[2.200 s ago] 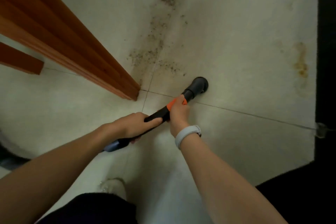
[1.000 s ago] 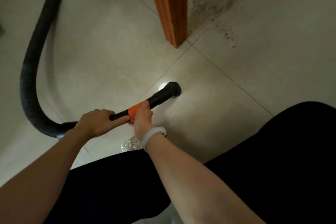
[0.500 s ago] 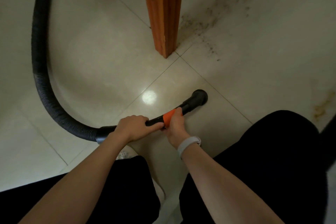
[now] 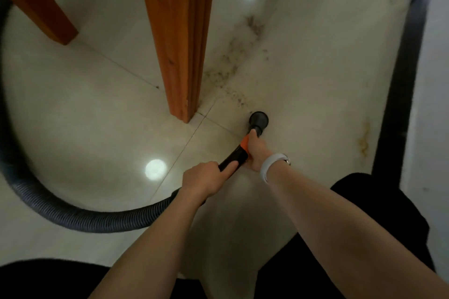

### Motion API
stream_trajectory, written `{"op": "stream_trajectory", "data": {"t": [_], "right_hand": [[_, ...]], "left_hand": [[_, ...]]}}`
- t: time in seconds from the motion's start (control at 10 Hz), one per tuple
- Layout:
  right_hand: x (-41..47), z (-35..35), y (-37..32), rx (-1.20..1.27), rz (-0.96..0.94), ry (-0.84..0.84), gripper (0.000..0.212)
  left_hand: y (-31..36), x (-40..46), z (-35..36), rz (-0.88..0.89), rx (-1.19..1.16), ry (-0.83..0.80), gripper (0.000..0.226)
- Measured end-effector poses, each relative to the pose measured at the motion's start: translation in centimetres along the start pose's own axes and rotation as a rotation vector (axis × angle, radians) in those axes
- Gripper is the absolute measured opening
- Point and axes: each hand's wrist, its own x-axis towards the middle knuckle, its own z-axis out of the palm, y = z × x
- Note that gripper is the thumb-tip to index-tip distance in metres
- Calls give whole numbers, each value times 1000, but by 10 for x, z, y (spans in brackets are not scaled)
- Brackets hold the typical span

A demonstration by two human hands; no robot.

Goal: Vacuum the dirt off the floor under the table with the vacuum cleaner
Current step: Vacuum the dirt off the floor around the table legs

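A black vacuum wand with an orange collar (image 4: 245, 143) ends in a round black nozzle (image 4: 259, 120) that sits on the pale tiled floor. My left hand (image 4: 204, 181) grips the rear of the wand where the ribbed grey hose (image 4: 73, 216) joins it. My right hand (image 4: 257, 150), a white band on its wrist, grips the wand at the orange collar just behind the nozzle. Dark specks of dirt (image 4: 230, 68) lie in a strip on the floor beyond the nozzle, running up and to the right beside the wooden table leg (image 4: 179, 39).
A second wooden leg (image 4: 36, 5) stands at the upper left. The hose loops wide around the left side. A black vertical edge (image 4: 401, 94) and a pale wall bound the right. A yellowish stain (image 4: 364, 138) marks the floor on the right. My dark-clothed legs fill the bottom.
The nozzle has moved forward and to the right, past the foot of the table leg, up to the near end of the dirt strip. Both hands keep their grip on the wand.
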Motion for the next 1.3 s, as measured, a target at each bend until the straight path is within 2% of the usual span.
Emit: {"op": "stream_trajectory", "data": {"t": [0.1, 0.3, 0.4, 0.5, 0.6, 0.7, 0.8, 0.9, 1.0, 1.1, 1.2, 1.3], "right_hand": [[-1, 15, -3, 19, -39, 41, 50], [-5, 30, -4, -144, -192, 29, 44], [4, 33, -2, -148, -196, 29, 45], [-5, 36, -1, -702, -231, 125, 48], [-18, 45, -2, -1449, -470, 81, 46], [-28, 43, -6, -909, -214, -11, 50], [-23, 45, -2, -739, -88, -121, 54], [-8, 42, -10, -493, 7, -90, 59], [15, 17, -33, -626, -56, -97, 62], [32, 3, -53, -638, -50, -133, 65], [54, 7, -44, -431, -45, -117, 65], [66, 12, -31, -505, -85, -149, 71]], "left_hand": [[-3, 10, -9, -8, -40, -6, 67], [-18, 18, -16, -10, -146, -88, 66], [-22, 22, -12, 3, -205, -137, 61], [-27, 23, -15, 3, -245, -152, 56], [-38, 20, -21, -47, -347, -166, 57], [-46, 12, -24, -86, -470, -213, 56], [-47, 9, -21, -91, -483, -214, 55], [-32, 15, -18, -95, -460, -188, 58], [-7, 34, -17, -99, -391, -116, 63], [17, 56, -12, -114, -356, -55, 63], [29, 64, -4, -159, -364, -10, 62], [22, 58, 4, -213, -440, -64, 63]]}}
